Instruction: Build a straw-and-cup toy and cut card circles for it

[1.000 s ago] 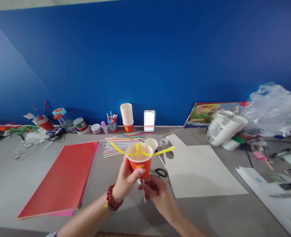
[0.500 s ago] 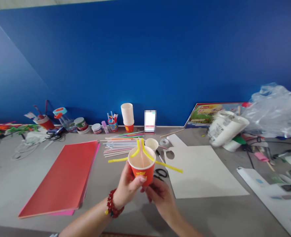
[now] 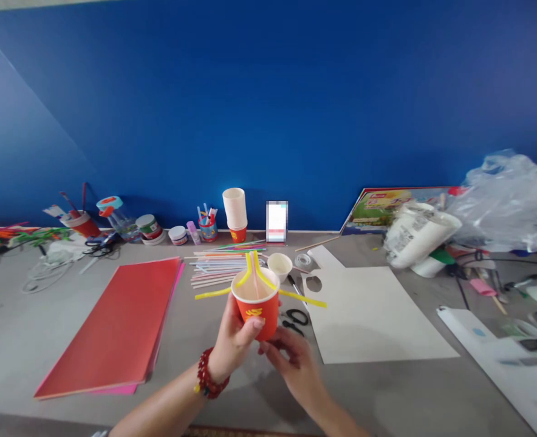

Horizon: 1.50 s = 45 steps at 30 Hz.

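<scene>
My left hand (image 3: 239, 334) is wrapped round a red paper cup (image 3: 266, 315), thumb pressed on its front. The cup's white-rimmed mouth tilts toward me. Two bent yellow straws (image 3: 311, 300) meet upright at the far rim, and their other ends stick out past the cup on both sides. Inside stands a pale pinkish stick (image 3: 256, 282) between the straws. My right hand (image 3: 291, 358) is closed just under the cup's base, thumb and fingers pinched together. Whatever lies between those fingertips is hidden.
Black-handled scissors (image 3: 297, 317) lie right behind the hands, beside white card (image 3: 378, 315). Red sheets (image 3: 113, 328) are at left. Loose straws (image 3: 218, 270), a small white cup (image 3: 279, 265) and stacked cups (image 3: 235, 209) stand farther back. Plastic-wrapped rolls (image 3: 421, 237) lie at right.
The cup with its straws has shifted slightly left and turned a little in my left hand. My right hand stays under the base, its fingers slightly moved.
</scene>
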Each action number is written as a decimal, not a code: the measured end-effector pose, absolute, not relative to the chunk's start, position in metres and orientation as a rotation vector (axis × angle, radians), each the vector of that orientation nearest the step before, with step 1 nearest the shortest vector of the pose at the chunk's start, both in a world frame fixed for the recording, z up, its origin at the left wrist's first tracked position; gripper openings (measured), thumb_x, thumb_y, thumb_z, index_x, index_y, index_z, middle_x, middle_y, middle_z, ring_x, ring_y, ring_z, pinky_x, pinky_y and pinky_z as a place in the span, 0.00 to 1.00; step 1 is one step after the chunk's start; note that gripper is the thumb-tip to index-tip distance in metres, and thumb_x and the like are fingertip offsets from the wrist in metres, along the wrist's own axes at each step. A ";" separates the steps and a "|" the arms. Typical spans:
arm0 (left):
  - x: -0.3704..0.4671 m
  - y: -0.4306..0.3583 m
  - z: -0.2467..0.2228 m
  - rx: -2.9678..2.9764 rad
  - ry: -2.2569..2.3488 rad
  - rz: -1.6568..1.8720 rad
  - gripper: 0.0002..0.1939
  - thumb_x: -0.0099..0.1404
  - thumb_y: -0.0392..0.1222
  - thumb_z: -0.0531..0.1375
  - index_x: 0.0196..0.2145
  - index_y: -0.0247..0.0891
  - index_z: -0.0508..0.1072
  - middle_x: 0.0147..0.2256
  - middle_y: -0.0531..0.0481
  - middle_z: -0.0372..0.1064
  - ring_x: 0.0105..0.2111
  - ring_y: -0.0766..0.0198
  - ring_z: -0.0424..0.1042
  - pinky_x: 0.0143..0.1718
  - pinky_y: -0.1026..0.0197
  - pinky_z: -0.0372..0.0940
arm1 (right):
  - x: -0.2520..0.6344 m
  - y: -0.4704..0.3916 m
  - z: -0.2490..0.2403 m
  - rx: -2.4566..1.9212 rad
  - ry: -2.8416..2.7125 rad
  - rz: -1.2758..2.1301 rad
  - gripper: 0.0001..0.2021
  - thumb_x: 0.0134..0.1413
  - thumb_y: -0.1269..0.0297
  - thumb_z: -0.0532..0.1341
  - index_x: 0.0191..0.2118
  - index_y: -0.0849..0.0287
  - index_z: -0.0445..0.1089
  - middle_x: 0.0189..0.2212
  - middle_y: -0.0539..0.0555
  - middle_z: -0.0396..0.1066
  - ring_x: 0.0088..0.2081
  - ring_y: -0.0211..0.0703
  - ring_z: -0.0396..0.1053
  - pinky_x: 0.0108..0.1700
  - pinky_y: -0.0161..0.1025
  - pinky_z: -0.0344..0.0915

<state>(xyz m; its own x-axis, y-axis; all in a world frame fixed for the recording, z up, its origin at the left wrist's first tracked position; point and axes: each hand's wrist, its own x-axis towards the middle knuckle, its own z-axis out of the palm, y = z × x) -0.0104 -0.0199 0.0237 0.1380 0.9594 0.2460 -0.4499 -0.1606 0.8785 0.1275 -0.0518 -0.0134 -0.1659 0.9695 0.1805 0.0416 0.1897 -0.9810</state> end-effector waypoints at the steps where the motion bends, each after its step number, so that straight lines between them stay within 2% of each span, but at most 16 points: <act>1: -0.010 -0.020 0.024 1.073 0.634 1.395 0.21 0.63 0.49 0.63 0.50 0.41 0.64 0.40 0.42 0.77 0.35 0.56 0.77 0.34 0.58 0.72 | 0.127 -0.052 -0.014 -1.021 -1.457 1.156 0.08 0.57 0.61 0.63 0.32 0.58 0.75 0.28 0.53 0.76 0.28 0.40 0.70 0.31 0.33 0.65; 5: -0.009 -0.018 0.023 0.966 0.696 1.399 0.22 0.62 0.49 0.63 0.50 0.41 0.63 0.37 0.44 0.77 0.32 0.58 0.77 0.30 0.60 0.72 | 0.125 -0.052 -0.013 -1.013 -1.445 1.201 0.08 0.57 0.61 0.63 0.30 0.58 0.73 0.26 0.52 0.74 0.27 0.39 0.68 0.29 0.32 0.64; 10: -0.006 -0.013 0.026 0.870 0.776 1.397 0.29 0.59 0.48 0.66 0.53 0.42 0.59 0.35 0.47 0.77 0.30 0.59 0.77 0.29 0.61 0.71 | 0.124 -0.051 -0.013 -1.035 -1.449 1.274 0.10 0.58 0.59 0.62 0.29 0.59 0.72 0.24 0.50 0.71 0.24 0.37 0.66 0.27 0.32 0.61; 15: -0.006 -0.007 0.025 0.846 0.838 1.372 0.29 0.57 0.48 0.68 0.50 0.41 0.61 0.32 0.49 0.77 0.27 0.62 0.77 0.29 0.62 0.72 | 0.127 -0.045 -0.013 -1.107 -1.538 1.263 0.07 0.57 0.62 0.63 0.31 0.59 0.73 0.23 0.49 0.71 0.24 0.38 0.68 0.29 0.33 0.63; 20: -0.008 -0.006 0.017 0.903 0.793 1.365 0.25 0.58 0.47 0.67 0.48 0.40 0.62 0.33 0.48 0.77 0.28 0.61 0.77 0.29 0.61 0.72 | 0.125 -0.041 -0.017 -1.039 -1.498 1.316 0.07 0.57 0.63 0.62 0.29 0.58 0.70 0.23 0.48 0.70 0.24 0.37 0.68 0.29 0.32 0.64; 25: -0.008 -0.006 0.012 0.905 0.760 1.394 0.29 0.58 0.47 0.68 0.51 0.41 0.59 0.33 0.48 0.77 0.30 0.59 0.78 0.31 0.60 0.72 | 0.124 -0.042 -0.019 -1.045 -1.506 1.328 0.08 0.59 0.63 0.61 0.29 0.58 0.69 0.23 0.47 0.68 0.23 0.36 0.67 0.28 0.32 0.63; 31: -0.008 0.002 0.007 0.868 0.736 1.353 0.27 0.58 0.48 0.67 0.49 0.41 0.59 0.32 0.48 0.76 0.26 0.60 0.77 0.26 0.59 0.72 | 0.126 -0.030 -0.017 -1.084 -1.601 1.272 0.07 0.58 0.65 0.61 0.29 0.58 0.71 0.23 0.49 0.70 0.25 0.38 0.67 0.28 0.32 0.62; 39: -0.003 0.060 0.017 0.929 0.749 1.479 0.27 0.57 0.49 0.67 0.49 0.41 0.61 0.32 0.50 0.74 0.30 0.59 0.77 0.25 0.63 0.70 | 0.116 0.028 -0.021 -1.027 -1.609 1.124 0.11 0.58 0.57 0.61 0.29 0.59 0.69 0.23 0.49 0.70 0.25 0.37 0.65 0.28 0.33 0.61; 45: -0.006 0.062 0.004 1.006 0.743 1.391 0.33 0.56 0.49 0.68 0.54 0.39 0.61 0.33 0.48 0.75 0.27 0.62 0.75 0.23 0.65 0.67 | 0.110 0.024 -0.040 -1.036 -1.577 1.079 0.14 0.61 0.55 0.58 0.29 0.59 0.67 0.22 0.49 0.67 0.23 0.37 0.63 0.25 0.33 0.60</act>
<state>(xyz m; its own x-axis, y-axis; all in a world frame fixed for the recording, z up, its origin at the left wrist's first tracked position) -0.0058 0.0616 0.0043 0.0792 0.9871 0.1389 -0.4337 -0.0914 0.8964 0.1096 0.0242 -0.0402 -0.2110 0.9508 0.2270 0.1324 0.2579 -0.9571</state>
